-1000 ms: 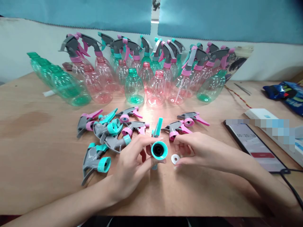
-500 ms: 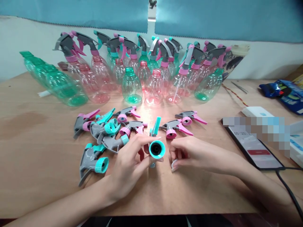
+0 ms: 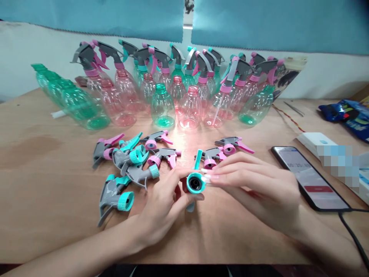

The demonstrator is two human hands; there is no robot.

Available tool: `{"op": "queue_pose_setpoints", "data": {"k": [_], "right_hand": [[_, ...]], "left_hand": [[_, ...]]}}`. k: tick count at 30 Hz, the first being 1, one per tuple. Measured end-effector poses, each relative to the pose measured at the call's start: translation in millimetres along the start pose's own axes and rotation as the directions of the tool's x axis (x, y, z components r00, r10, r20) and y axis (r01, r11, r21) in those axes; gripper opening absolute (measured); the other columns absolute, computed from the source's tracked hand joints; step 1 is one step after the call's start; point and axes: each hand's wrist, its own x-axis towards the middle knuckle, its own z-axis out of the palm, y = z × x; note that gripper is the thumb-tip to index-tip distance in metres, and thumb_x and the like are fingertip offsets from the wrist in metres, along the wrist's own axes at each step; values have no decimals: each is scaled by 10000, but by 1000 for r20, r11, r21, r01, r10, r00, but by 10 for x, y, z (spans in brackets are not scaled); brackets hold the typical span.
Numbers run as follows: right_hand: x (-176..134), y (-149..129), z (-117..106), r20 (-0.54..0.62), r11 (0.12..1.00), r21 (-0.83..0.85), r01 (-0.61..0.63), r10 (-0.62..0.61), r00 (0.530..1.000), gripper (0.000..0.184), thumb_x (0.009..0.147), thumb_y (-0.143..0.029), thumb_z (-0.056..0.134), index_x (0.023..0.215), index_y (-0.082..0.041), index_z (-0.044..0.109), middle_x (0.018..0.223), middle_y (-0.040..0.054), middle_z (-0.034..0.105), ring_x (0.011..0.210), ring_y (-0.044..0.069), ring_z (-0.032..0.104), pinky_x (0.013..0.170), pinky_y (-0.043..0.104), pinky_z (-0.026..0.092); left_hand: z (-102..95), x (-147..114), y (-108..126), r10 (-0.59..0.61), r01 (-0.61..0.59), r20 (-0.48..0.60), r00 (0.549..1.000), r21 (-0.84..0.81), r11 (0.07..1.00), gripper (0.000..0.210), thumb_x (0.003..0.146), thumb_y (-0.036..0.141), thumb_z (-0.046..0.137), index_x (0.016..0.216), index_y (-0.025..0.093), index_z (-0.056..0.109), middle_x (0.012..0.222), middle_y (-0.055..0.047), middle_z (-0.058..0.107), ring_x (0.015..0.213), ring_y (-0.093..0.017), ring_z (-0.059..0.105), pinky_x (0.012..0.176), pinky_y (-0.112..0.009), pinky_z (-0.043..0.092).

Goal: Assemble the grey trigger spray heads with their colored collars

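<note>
A: What sort of place am I viewing?

B: I read it as a small assembly workstation for hand work. The plain wooden surface [image 3: 43,184] carries batches of one product: clear pink and green spray bottles [image 3: 161,104] massed at the back, loose trigger heads [image 3: 129,161] piled in front.

A: Anything else?

B: A phone [image 3: 311,179] showing a timer lies on the right side, and blue cloth [image 3: 259,23] hangs on the wall behind.

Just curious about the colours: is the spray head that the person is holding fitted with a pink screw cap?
No, the spray head in the left hand has a teal cap.
</note>
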Motion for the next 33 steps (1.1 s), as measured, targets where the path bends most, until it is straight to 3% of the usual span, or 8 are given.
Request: {"op": "queue_pose_setpoints", "data": {"k": [3, 9, 11, 14, 18, 22, 28, 33], "right_hand": [[-22, 19, 97, 15, 993, -37, 112, -111, 994, 179, 801, -24, 628, 901, -154, 701, 853, 69, 753, 805, 180, 667, 700, 328, 590], [-3, 66, 97, 51, 991, -55, 120, -117, 992, 127, 860, -131, 594, 903, -131, 713, 974, 126, 730, 952, 222, 643, 787, 369, 565], [25, 58, 39, 38, 993, -65, 96, -94, 995, 143, 874, -149, 573, 913, -135, 710, 1009, 139, 716, 974, 230, 639, 809, 381, 542], [59, 58, -46, 32, 999, -54, -3, 5, 999, 112, 855, -139, 599, 915, -153, 692, 867, 86, 724, 823, 186, 658, 730, 335, 526], [63, 84, -92, 157, 995, -24, -92, 94, 983, 60, 832, -146, 632, 855, -166, 683, 763, 38, 674, 714, 141, 602, 630, 276, 489], [47, 88, -74, 284, 993, -26, -118, 120, 951, 64, 819, -140, 634, 860, -151, 682, 790, 44, 606, 728, 129, 558, 631, 257, 470], [39, 96, -51, 344, 994, -56, -91, 104, 933, 126, 804, -91, 606, 898, -159, 654, 830, 34, 601, 778, 125, 549, 676, 239, 449], [35, 87, -47, 395, 993, -81, -86, 112, 912, 122, 801, -109, 583, 902, -158, 630, 807, 22, 599, 745, 123, 551, 643, 231, 429]], "left_hand": [[2, 7, 3, -25, 24, 41, 999, 41, 999, 236, 888, 228, 559, 1124, 223, 546, 943, -4, 602, 769, -145, 551, 663, -252, 482], [2, 2, -6, 24, -25, 52, 998, 28, 999, 271, 893, 201, 549, 1162, 221, 519, 934, 3, 582, 701, -117, 521, 639, -227, 457], [2, -1, 3, 15, -17, 47, 999, 37, 999, 271, 883, 169, 555, 1149, 219, 531, 918, 7, 573, 695, -114, 513, 633, -223, 448], [-7, 1, 17, 19, -23, 69, 997, 54, 998, 243, 879, 172, 568, 1119, 210, 550, 920, 6, 575, 698, -112, 509, 638, -224, 443], [-40, 12, 11, 135, -145, 87, 987, 125, 981, 291, 879, 173, 578, 1165, 221, 560, 965, -6, 580, 726, -112, 527, 684, -236, 455], [-65, 23, -10, 205, -213, 56, 977, 197, 957, 374, 873, 147, 585, 1239, 217, 545, 978, -18, 574, 752, -110, 544, 691, -230, 460], [-53, 11, -24, 235, -247, 90, 968, 171, 954, 418, 863, 87, 577, 1249, 242, 542, 990, -9, 561, 624, -62, 502, 595, -183, 455], [-58, -2, -46, 259, -278, 113, 959, 227, 933, 437, 866, 87, 568, 1265, 261, 524, 1007, -16, 569, 729, -99, 539, 658, -208, 478]]}}
